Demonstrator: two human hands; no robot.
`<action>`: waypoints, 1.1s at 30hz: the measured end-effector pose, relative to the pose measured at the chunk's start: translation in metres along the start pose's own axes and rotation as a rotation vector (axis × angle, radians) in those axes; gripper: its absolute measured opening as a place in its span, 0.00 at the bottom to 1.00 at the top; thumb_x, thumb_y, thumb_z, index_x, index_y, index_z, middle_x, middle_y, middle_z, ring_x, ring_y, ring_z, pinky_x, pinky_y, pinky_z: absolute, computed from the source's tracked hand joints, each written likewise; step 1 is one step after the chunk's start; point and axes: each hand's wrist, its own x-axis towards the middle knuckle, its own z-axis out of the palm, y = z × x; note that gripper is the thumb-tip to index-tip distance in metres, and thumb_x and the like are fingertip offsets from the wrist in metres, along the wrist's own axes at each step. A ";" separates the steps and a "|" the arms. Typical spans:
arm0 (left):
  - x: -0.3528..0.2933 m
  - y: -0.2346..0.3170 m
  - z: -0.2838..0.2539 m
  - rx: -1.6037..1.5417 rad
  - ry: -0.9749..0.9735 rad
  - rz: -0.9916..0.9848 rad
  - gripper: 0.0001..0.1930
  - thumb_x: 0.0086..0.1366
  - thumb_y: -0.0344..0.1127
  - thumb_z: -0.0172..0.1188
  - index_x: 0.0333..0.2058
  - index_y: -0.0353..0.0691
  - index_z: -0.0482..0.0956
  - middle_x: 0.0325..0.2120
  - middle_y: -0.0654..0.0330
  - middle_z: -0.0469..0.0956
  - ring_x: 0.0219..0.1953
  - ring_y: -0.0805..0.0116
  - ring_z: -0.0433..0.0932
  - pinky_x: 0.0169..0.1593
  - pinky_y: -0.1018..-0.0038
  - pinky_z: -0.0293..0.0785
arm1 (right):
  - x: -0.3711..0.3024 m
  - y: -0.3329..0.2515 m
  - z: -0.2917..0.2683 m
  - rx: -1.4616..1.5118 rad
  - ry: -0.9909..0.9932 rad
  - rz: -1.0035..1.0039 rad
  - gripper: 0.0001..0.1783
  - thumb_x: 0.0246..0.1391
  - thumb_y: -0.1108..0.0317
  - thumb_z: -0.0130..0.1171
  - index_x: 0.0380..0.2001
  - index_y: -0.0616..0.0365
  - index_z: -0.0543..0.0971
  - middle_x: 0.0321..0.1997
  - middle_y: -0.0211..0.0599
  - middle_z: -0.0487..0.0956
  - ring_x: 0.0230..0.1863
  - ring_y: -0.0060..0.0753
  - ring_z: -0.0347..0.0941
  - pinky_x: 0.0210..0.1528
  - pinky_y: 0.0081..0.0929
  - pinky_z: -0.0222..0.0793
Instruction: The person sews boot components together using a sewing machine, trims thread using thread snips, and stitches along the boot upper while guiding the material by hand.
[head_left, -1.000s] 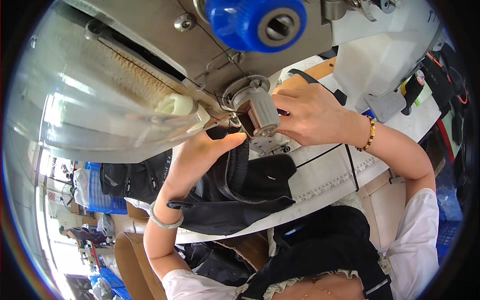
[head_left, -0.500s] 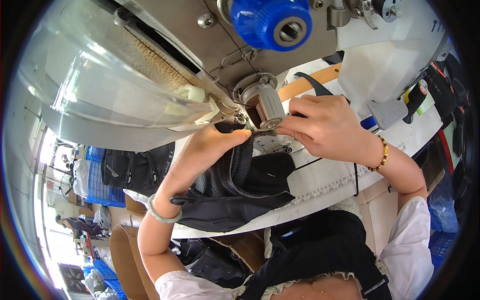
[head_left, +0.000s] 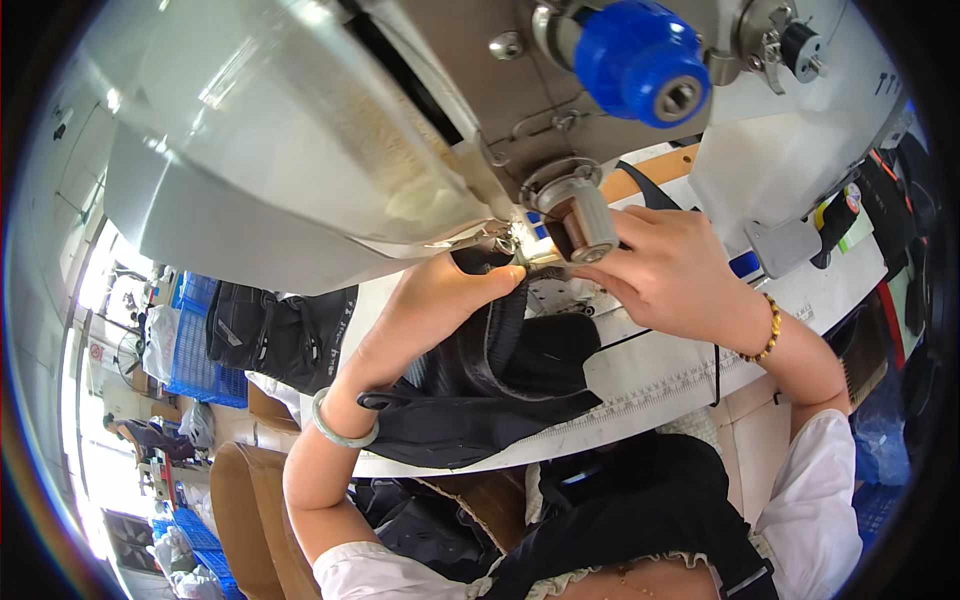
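Observation:
Under the head of a sewing machine point(head_left: 485, 60) lies a black padded fabric piece point(head_left: 470, 420) with a ribbed inner side. My left hand point(head_left: 430, 305) grips its upper edge, thumb on top, close to the needle area, which is partly hidden. My right hand point(head_left: 690, 270) is on the other side of the needle area, fingers bent and pinched together beside a grey cylindrical machine part point(head_left: 585, 220). What those fingers hold is hidden. A black strap point(head_left: 645, 185) runs behind this hand.
A clear plastic guard point(head_left: 300, 130) and a blue knob point(head_left: 640, 65) are close above my hands. More black padded pieces point(head_left: 270, 335) lie at left. A ruler scale point(head_left: 660, 395) runs along the white table edge. A cardboard box point(head_left: 250, 520) stands lower left.
The view has shifted, so the machine head appears farther right. Both hands keep nearly the same places by the needle area, where more light now shows.

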 end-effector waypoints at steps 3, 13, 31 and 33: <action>0.002 0.000 -0.001 0.089 0.025 -0.088 0.17 0.53 0.40 0.61 0.36 0.33 0.77 0.31 0.64 0.76 0.34 0.78 0.70 0.42 0.79 0.67 | -0.011 -0.006 -0.005 0.105 0.006 0.195 0.10 0.41 0.65 0.66 0.26 0.57 0.77 0.27 0.32 0.71 0.22 0.31 0.68 0.22 0.25 0.62; 0.002 -0.006 -0.002 0.120 0.060 0.087 0.18 0.54 0.43 0.61 0.36 0.33 0.77 0.30 0.62 0.77 0.34 0.78 0.71 0.42 0.78 0.68 | -0.017 -0.074 0.082 1.461 0.085 0.937 0.14 0.51 0.61 0.63 0.24 0.62 0.77 0.21 0.17 0.69 0.24 0.09 0.58 0.24 0.14 0.54; 0.005 -0.009 -0.005 0.219 0.041 0.035 0.20 0.55 0.45 0.62 0.41 0.35 0.77 0.34 0.56 0.79 0.37 0.71 0.76 0.43 0.76 0.69 | -0.010 -0.080 0.084 1.738 0.247 1.149 0.07 0.51 0.66 0.63 0.29 0.57 0.79 0.19 0.12 0.67 0.18 0.04 0.54 0.19 0.09 0.44; 0.006 -0.011 -0.004 0.208 0.057 0.102 0.20 0.56 0.45 0.62 0.41 0.35 0.77 0.34 0.56 0.79 0.37 0.71 0.76 0.43 0.76 0.69 | -0.010 -0.080 0.085 1.761 0.257 1.136 0.07 0.51 0.66 0.63 0.30 0.57 0.79 0.19 0.12 0.67 0.18 0.04 0.54 0.19 0.09 0.44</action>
